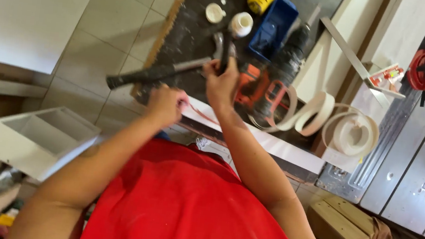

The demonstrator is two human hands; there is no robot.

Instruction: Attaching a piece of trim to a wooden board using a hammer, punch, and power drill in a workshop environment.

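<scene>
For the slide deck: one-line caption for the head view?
Right hand grips a hammer over a white board; left hand rests on its edge.

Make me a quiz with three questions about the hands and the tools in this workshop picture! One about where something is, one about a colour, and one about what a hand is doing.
1. Where does the grey metal hammer with the black handle lie?
A. on the dark worktop
B. inside the white box
C. on the wooden stool

2. What colour is the small open plastic bin beyond the black and orange power drill?
A. green
B. blue
C. pink

3. What is the right hand doing?
A. lying flat and empty
B. resting on the table saw
C. gripping a dark upright tool

Answers: 1 A, its handle stretches across the dark surface. 2 B, the bin's walls are bright blue. 3 C, its fingers close around the tool, while the left hand is closed at the white board's edge.
</scene>
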